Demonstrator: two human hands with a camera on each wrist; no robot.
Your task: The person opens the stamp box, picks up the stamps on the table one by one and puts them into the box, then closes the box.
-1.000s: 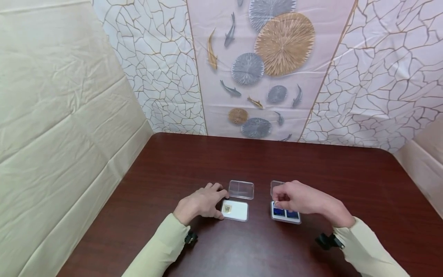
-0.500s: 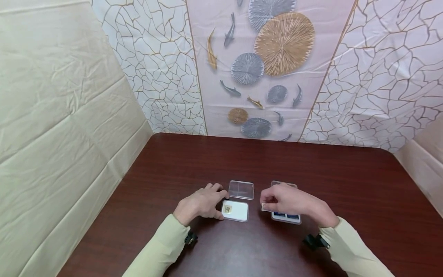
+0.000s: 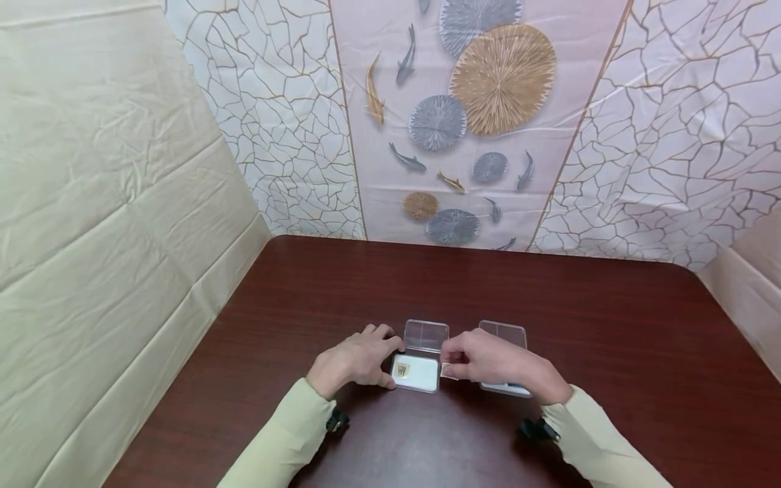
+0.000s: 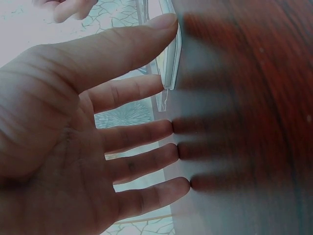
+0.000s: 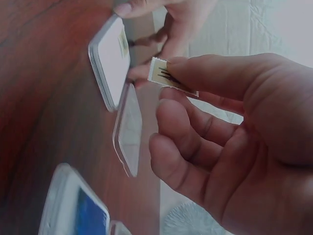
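Between thumb and fingertips my right hand (image 3: 488,357) pinches a small postage stamp (image 5: 164,74) with toothed edges and dark marks on tan. It hangs just beside the right edge of a flat clear case (image 3: 425,376) with a white insert. One tan stamp (image 3: 403,370) lies at the left of that insert. My left hand (image 3: 356,359) is spread at the case's left side, thumb (image 4: 156,25) and index fingertip touching its edge, the other fingertips resting on the table. A second case (image 3: 504,389), holding blue stamps (image 5: 92,215), is partly hidden under my right hand.
A clear lid (image 3: 426,335) lies behind the left case, and another lid (image 3: 506,332) behind the right one. All stand on a dark reddish wooden table (image 3: 342,285). Patterned cloth (image 3: 451,135) hangs behind the table's far edge.
My right hand has lifted the stamp from over the right case and carried it left to the left case's edge. The left hand stays in place.
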